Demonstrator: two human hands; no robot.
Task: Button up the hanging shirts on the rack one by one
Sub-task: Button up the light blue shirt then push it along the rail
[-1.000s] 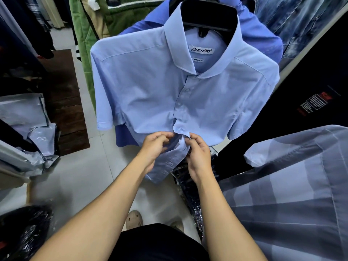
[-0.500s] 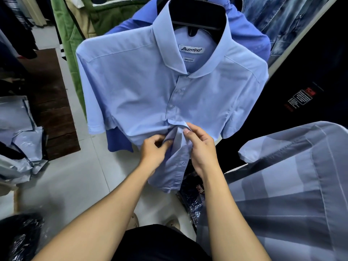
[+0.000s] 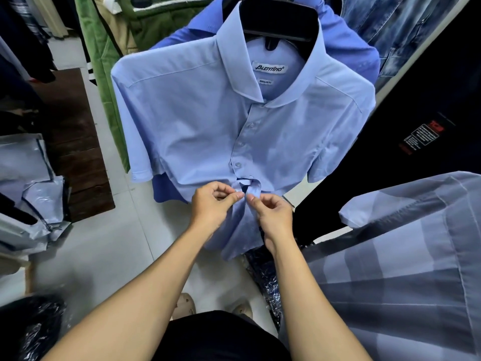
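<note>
Both forearms reach forward and up, hands meeting at the placket. The left hand (image 3: 212, 201) pinches the left front edge between thumb and curled fingers, a small button (image 3: 236, 191) showing at its fingertips. The right hand (image 3: 273, 212) pinches the opposite edge, just beside it. The shirt (image 3: 195, 121) hangs on a black hanger (image 3: 278, 16) directly above the hands, 3 buttons closed above the pinch, the fronts below it loose.

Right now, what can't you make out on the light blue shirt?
Head view only:
- Whether the button that the left hand pinches is through its hole: fingers cover it.
- Placket below the right hand: hidden by both hands.
- Hanger hook and rack: cut off at the top edge.
</note>
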